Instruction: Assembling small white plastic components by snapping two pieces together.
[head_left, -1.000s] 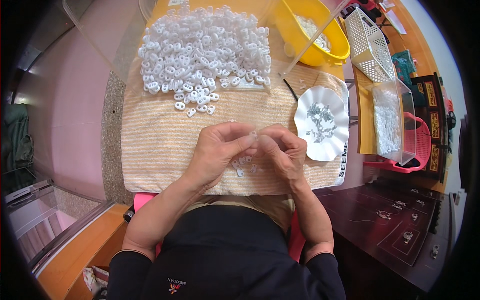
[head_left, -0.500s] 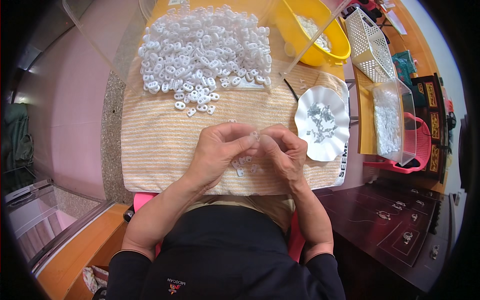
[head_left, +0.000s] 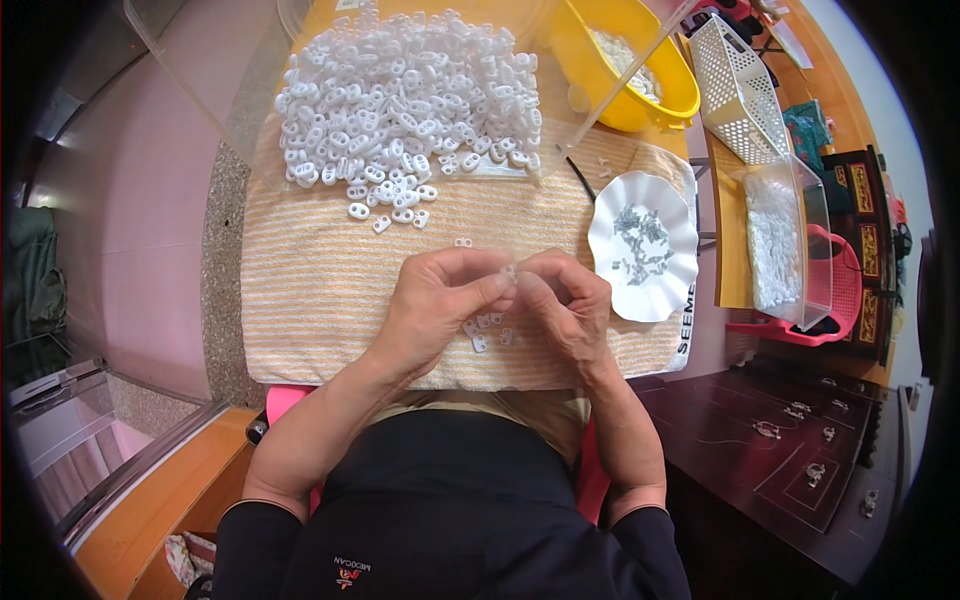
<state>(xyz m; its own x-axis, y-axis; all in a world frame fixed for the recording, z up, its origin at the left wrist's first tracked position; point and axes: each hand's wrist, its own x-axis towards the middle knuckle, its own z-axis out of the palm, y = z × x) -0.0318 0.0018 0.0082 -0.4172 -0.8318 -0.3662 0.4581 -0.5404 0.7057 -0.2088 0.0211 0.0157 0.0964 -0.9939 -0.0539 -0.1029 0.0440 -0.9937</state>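
Observation:
Over the middle of the striped towel point(head_left: 320, 300), my left hand point(head_left: 430, 300) and my right hand point(head_left: 575, 305) meet. Both are closed in a pinch, thumbs against forefingers, on a small white plastic piece point(head_left: 510, 271) that the fingertips mostly hide. Several white two-hole plastic pieces point(head_left: 479, 343) lie on the towel between and below my hands. Just beyond the left fingers rests one more white piece point(head_left: 463, 242). To the right of my right hand stands a white scalloped plate point(head_left: 660, 302) with small grey pieces point(head_left: 645, 232) on it.
A large heap of white two-hole pieces point(head_left: 400, 100) spills from a clear bin at the far side. Behind to the right is a yellow basin point(head_left: 680, 95). Further right are a white perforated basket point(head_left: 740, 90) and a clear tub of white material point(head_left: 775, 240). A thin black stick point(head_left: 580, 178) lies near the plate.
Both hands stay together at nearly the same spot, still pinching the small white piece. Only slight finger movement shows, and the whole view has shifted a little.

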